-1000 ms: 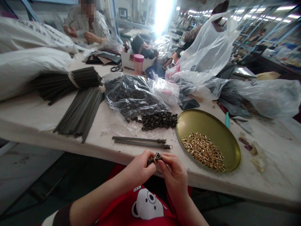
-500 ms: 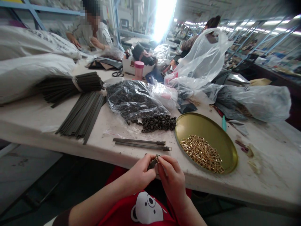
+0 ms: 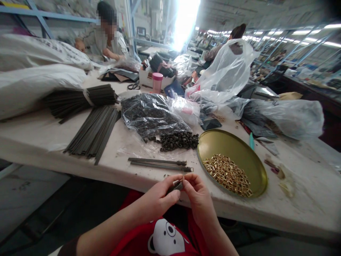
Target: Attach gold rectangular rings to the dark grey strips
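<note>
My left hand (image 3: 164, 193) is closed on a dark strap (image 3: 176, 185) at the table's front edge. The fingertips of my right hand (image 3: 195, 188) pinch at the strap's end, where a buckle is mostly hidden. Just beyond my hands lie two dark straps with buckles (image 3: 160, 164), side by side. A gold round tray (image 3: 239, 149) to the right holds a heap of small gold buckles (image 3: 227, 176). Small dark loops (image 3: 179, 141) spill from a clear plastic bag (image 3: 154, 112) behind the straps.
Loose dark strips (image 3: 93, 133) and a tied bundle (image 3: 82, 99) lie left, near white sacks (image 3: 39, 76). A pink-lidded jar (image 3: 157, 82), scissors (image 3: 133, 86) and plastic bags (image 3: 290, 113) stand or lie farther back. A person (image 3: 109, 39) sits across the table.
My right fingers have shifted slightly and now cover more of the strap's end. The gold buckle there has become mostly hidden. The view has shifted a little.
</note>
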### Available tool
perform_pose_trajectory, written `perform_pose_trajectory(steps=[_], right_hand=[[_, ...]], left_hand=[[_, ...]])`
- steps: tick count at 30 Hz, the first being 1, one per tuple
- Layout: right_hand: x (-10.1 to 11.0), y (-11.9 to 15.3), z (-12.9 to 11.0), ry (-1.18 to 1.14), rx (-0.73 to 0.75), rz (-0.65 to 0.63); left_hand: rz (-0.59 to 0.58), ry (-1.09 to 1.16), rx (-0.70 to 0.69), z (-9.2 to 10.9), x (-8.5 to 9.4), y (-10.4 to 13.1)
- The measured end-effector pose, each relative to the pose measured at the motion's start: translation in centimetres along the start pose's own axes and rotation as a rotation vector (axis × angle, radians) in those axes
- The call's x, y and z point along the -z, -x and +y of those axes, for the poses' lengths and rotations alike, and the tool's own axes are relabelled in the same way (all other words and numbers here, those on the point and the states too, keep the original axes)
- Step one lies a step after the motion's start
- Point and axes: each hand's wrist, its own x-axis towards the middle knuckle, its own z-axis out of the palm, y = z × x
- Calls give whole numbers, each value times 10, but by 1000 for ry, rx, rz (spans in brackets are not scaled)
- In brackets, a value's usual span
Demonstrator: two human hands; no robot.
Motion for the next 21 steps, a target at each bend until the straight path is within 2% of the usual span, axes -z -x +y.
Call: perform_pose_trajectory(steps=[3,6,11,14,16,18,19,21], right_hand=[[0,-6,-2,-264,-206,-58],[-2,-11,-5,-373,-305,-81],[-10,-16,-8,-332,-417,-118],[-9,-23,-4,-268,-417,-152],[-1,-35,-2,-132,-347,-212],[12,-57,-4,168,-165,-239],[20,-72,-6,369,-16,-199],[33,-103,-11,871,260,-20]], left_hand=[[-58,105,37,2,3,-3],[-57,133,44,3,6,-8],[-107,65,21,-2,11,-20],[-66,50,34,-6,14,-27],[-34,75,39,-9,16,-31],[-8,104,72,-11,18,-34],[4,114,99,-11,19,-36],[18,124,146,-13,21,-38]])
